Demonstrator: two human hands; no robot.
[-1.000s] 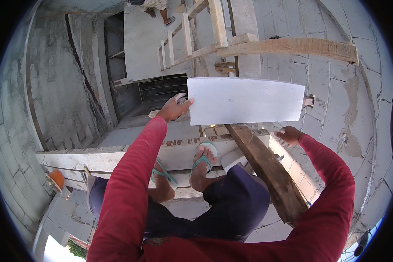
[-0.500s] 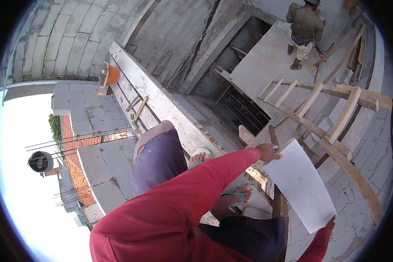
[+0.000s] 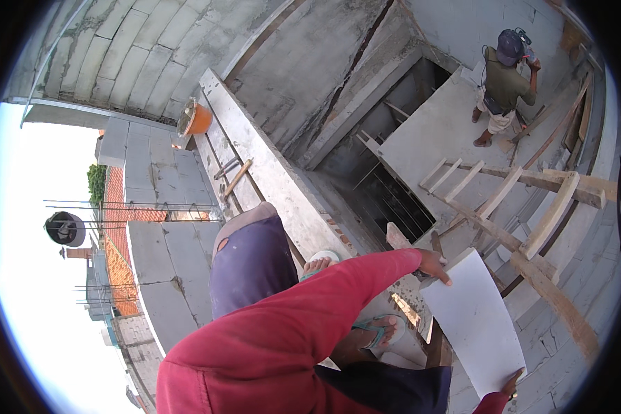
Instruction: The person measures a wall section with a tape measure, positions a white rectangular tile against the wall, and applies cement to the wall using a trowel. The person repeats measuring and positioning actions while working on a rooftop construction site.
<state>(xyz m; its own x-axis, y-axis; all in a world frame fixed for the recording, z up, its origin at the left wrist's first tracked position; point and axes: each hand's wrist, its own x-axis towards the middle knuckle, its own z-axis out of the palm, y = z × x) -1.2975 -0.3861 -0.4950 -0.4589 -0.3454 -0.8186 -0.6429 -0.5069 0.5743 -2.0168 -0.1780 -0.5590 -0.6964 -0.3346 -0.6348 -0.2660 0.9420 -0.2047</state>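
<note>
A white rectangular slab (image 3: 472, 317) slants across the lower right, its broad smooth face turned up. My left hand (image 3: 435, 267), at the end of a red sleeve, grips the slab's upper left corner. At the opposite, lower end, my right hand (image 3: 513, 383) has its fingers closed on the edge near the corner. How thick the slab is cannot be made out. Just beyond my left hand a short pale board (image 3: 397, 237) sticks up. Below, my feet in green-strapped sandals (image 3: 381, 331) stand on planks.
A wooden ladder (image 3: 486, 207) leans at the right. A long plank (image 3: 255, 131) carries an orange bucket (image 3: 199, 119) and a wooden-handled tool (image 3: 237, 179). Dark openings (image 3: 393, 200) drop away below. Another person (image 3: 504, 86) stands on the slab floor at the upper right. Steel rods (image 3: 131, 205) project leftward.
The view has shifted, so the surroundings sit lower and further right. The slab's lower end has moved slightly down and left with my right hand. The other person has raised an arm.
</note>
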